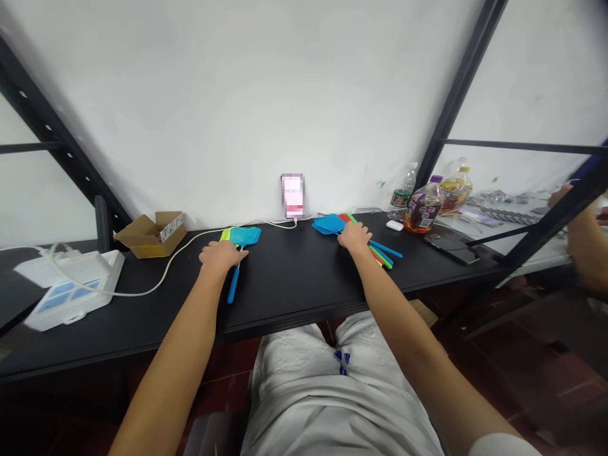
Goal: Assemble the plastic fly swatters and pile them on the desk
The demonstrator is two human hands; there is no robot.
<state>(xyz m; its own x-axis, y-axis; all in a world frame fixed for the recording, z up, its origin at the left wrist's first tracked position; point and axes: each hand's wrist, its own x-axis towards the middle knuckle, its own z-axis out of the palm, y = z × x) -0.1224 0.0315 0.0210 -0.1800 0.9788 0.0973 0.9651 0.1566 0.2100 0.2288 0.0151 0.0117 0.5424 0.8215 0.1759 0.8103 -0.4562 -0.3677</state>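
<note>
Head view, tabletop: two groups of fly swatters lie well apart on a black tabletop point(294, 278) against a white wall.
Swatters so far: handling looks under way, with a left group point(247, 237) and a right group point(327, 223) formed; both have a hand on them, so letting go is not yet done. How much more is left cannot be told.
Left hand: the left hand point(218, 254) lies curled over the left group's neck; how firmly it grips is hidden.
Right hand: the right hand point(354, 237) covers the fanned right group, fingers bent; a firm grip cannot be confirmed.
Swatter count: left, one blue handle and at least two heads, blue and yellow-green; right, at least four handles, two of them blue, with others green and red.
Phone count: two, one lit phone point(293, 196) leaning upright, one dark phone point(451, 248) lying flat.
Box count: one open cardboard box point(142, 239).
</note>
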